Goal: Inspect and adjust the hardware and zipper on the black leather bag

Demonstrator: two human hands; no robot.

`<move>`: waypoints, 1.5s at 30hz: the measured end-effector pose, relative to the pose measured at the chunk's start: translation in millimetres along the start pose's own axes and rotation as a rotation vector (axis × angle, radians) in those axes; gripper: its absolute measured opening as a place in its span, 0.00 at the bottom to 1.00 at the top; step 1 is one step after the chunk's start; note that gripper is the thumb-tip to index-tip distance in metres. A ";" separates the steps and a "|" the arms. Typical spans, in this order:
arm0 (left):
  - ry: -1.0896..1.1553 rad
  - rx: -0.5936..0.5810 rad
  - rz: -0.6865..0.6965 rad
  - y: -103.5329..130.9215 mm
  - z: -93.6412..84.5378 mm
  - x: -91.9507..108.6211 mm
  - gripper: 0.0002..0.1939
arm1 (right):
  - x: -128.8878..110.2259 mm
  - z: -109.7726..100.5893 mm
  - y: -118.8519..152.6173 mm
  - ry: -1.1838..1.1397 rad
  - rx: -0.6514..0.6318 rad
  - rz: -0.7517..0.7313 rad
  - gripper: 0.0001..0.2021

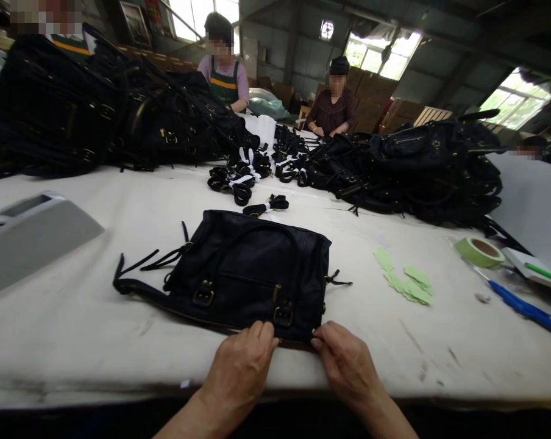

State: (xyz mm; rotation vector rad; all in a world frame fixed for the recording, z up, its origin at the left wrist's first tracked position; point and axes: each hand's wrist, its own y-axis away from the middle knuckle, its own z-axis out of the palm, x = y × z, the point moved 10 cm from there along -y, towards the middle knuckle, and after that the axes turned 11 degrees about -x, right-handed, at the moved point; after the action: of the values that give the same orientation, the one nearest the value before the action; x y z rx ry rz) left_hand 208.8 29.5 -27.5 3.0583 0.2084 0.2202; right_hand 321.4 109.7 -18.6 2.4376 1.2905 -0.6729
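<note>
A black handbag (252, 262) lies flat on the white table (120, 347), its zipped edge toward me. Two brass buckles show near that edge, with a curved handle on top and thin ties at both ends. My left hand (241, 360) is closed on the near edge, left of the right buckle; a strip of zipper shows beside its fingers. At the bag's near right corner, my right hand (344, 356) pinches the edge between thumb and fingers. The fingertips of both hands are partly hidden.
Piles of black bags (166, 116) stand at the back left, and more bags (422, 158) at the back right. Bundled straps (266, 206) lie beyond the handbag. Green paper tags (410, 283), a tape roll (479, 251) and a blue-handled tool (526, 308) sit right. Several people stand behind.
</note>
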 end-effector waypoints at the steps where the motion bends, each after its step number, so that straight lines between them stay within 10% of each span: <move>1: -0.013 0.029 0.008 0.4 0.9 5.7 0.10 | -1.2 0.9 -1.5 0.009 -0.009 0.010 0.09; 5: -0.054 0.066 0.065 -0.1 2.4 20.6 0.08 | 2.7 3.7 -5.1 0.125 -0.030 0.047 0.11; 13: -0.114 0.220 -0.059 24.2 -18.4 -49.7 0.13 | 32.7 -12.2 -2.9 0.241 0.087 0.075 0.17; 37: 0.213 0.267 -0.009 19.7 -17.0 -24.8 0.08 | 29.5 -5.2 -5.8 0.389 0.057 0.065 0.20; 41: 0.244 0.503 0.069 58.2 -50.1 -68.4 0.06 | 17.9 -16.5 -2.5 0.417 0.105 -0.008 0.19; 45: 0.031 0.603 -0.241 98.5 -79.7 -172.8 0.18 | -8.3 -48.5 4.1 0.433 0.341 -0.126 0.17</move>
State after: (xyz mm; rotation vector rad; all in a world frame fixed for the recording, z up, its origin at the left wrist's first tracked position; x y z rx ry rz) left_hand 40.5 -87.4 35.0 3.5682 0.7694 0.2219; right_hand 333.4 124.3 26.9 2.9151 1.6121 -0.4339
